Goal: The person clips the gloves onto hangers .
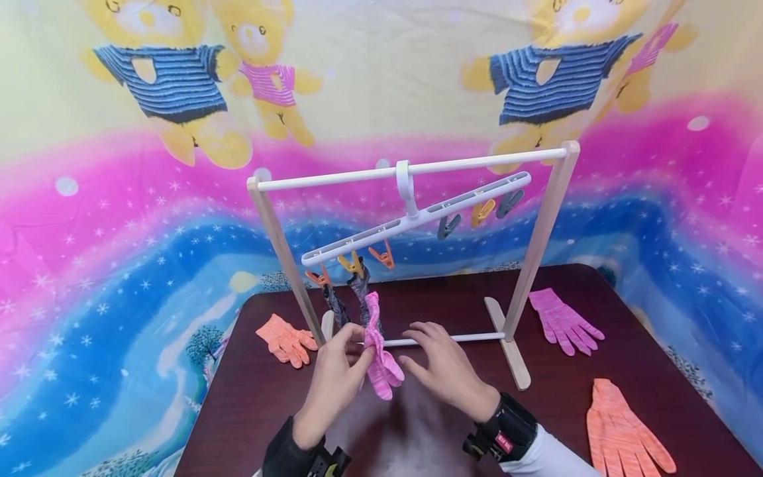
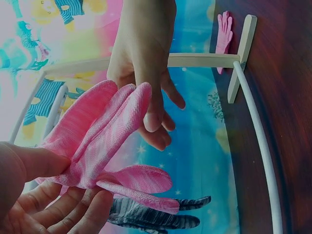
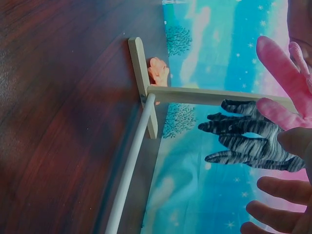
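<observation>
My left hand (image 1: 335,374) pinches a pink knit glove (image 1: 381,372) between thumb and fingers, its finger ends hanging down in the head view. In the left wrist view the pinched glove (image 2: 105,131) spreads out from my thumb. Just right of it, my right hand (image 1: 450,368) hovers with fingers spread and holds nothing. Behind the pink glove, black-and-grey gloves (image 1: 360,289) hang from an orange clothespin (image 1: 318,276) and a yellow clothespin (image 1: 350,265). These clothespins are at the near left end of a white clip hanger (image 1: 369,235). Beside them an orange clothespin (image 1: 383,254) hangs with nothing in it.
The hanger hooks over the top bar (image 1: 477,161) of a wooden-legged rack (image 1: 539,245). Grey and yellow clothespins (image 1: 483,213) hang at its far right. On the dark table (image 1: 441,430) lie an orange glove (image 1: 286,340) left, a pink glove (image 1: 565,322) and another orange glove (image 1: 626,430) right.
</observation>
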`<state>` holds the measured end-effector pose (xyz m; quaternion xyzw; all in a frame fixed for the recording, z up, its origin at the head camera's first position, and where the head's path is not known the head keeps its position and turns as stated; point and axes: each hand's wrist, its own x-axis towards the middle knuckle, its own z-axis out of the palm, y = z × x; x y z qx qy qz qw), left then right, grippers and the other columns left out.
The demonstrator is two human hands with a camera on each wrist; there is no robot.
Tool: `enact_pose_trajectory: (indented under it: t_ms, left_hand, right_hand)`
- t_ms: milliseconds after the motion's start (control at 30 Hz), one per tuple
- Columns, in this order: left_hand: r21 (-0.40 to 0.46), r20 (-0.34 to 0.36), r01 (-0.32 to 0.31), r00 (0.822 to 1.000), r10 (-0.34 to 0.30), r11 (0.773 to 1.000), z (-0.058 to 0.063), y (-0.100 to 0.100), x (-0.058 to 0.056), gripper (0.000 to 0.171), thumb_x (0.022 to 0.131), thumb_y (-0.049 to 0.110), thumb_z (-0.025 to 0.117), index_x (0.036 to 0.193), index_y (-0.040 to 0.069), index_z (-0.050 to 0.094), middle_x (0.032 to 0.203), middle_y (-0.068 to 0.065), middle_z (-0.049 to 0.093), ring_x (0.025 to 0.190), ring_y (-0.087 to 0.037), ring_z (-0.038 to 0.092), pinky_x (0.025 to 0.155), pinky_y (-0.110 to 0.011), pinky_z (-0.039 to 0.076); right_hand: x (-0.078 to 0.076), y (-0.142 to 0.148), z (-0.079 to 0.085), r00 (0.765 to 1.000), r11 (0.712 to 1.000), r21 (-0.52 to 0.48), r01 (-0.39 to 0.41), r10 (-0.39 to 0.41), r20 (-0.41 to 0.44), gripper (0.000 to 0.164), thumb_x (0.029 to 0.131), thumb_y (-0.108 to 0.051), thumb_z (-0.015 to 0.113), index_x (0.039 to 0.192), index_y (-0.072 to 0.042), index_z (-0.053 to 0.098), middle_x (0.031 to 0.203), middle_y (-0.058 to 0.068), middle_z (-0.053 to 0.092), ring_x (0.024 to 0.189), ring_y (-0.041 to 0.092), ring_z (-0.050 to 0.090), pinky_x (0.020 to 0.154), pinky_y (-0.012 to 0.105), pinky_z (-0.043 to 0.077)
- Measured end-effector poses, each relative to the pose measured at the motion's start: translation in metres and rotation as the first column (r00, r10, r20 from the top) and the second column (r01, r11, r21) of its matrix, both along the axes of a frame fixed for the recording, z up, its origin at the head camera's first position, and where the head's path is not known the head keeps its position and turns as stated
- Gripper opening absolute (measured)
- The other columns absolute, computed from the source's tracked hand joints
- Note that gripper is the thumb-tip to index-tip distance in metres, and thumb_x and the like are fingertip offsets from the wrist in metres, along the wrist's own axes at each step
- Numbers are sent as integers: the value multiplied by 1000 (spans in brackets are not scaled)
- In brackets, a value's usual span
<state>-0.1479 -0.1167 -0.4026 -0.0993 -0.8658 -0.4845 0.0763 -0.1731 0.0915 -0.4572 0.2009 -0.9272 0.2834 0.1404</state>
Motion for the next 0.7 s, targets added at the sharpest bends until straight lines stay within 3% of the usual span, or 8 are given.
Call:
enact_pose_trajectory:
  t_ms: [400,700]
  left_hand:
    - [44,11,21,1000,-21,999,-7,6,-9,16,92,7,70,108,9,65,106,-11,73,92,-22,76,78,-29,61]
    - [40,12,32,999,-32,999,-14,11,-16,16,93,8,69,109,8,64,108,-11,74,95,-23,76,81,-31,61]
  right_hand:
    - [-9,8,4,997,1000,2,11,-11,-78,40,86,-28,79,120,-9,71,127,11,67,122,30,61,101,47,51]
    - [-19,12,18,997,997,-54,46,-50,-64,43,89,-29,77,125,-7,69,130,13,66,125,30,60,102,49,51]
